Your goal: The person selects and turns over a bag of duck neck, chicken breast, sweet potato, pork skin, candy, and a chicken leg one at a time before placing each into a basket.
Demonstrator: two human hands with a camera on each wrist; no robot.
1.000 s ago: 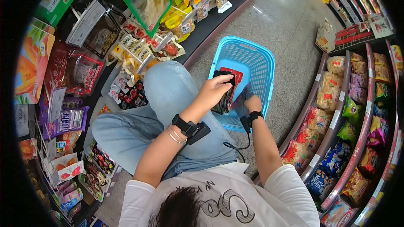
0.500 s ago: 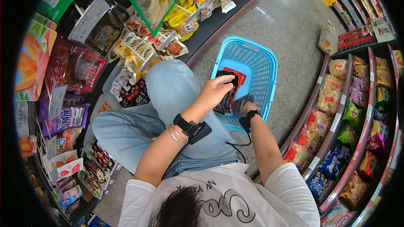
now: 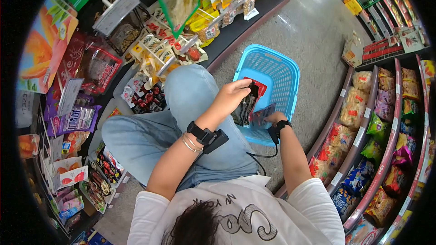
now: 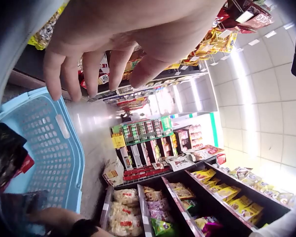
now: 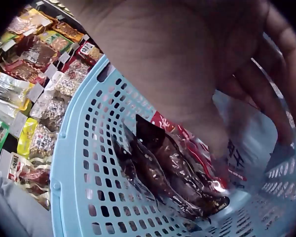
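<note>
My right hand (image 3: 276,118) is down inside the blue basket (image 3: 293,86), at its near right side. It grips a translucent plastic pack (image 5: 254,143) with dark lettering, thumb on one side and fingers on the other. Dark vacuum-sealed packs (image 5: 163,170) lie in the basket beside it, over a red pack (image 3: 262,88). Above the basket's left rim, my left hand (image 3: 230,100) hovers with its fingers extended and nothing in them. From the left wrist view, that hand's fingers (image 4: 91,74) hang apart, well over the basket.
The basket stands on the grey floor (image 3: 318,41) beside my bent knee (image 3: 190,84). Hanging snack packets (image 3: 179,4) fill the shelf on the left. Tilted shelves of bagged snacks (image 3: 356,102) run along the right. A cable (image 3: 261,155) trails from the right wrist strap.
My right hand has drawn slightly toward me and turned, so the translucent pack shows more to its left. My left hand has stayed over the basket rim. The head view has shifted a little.
</note>
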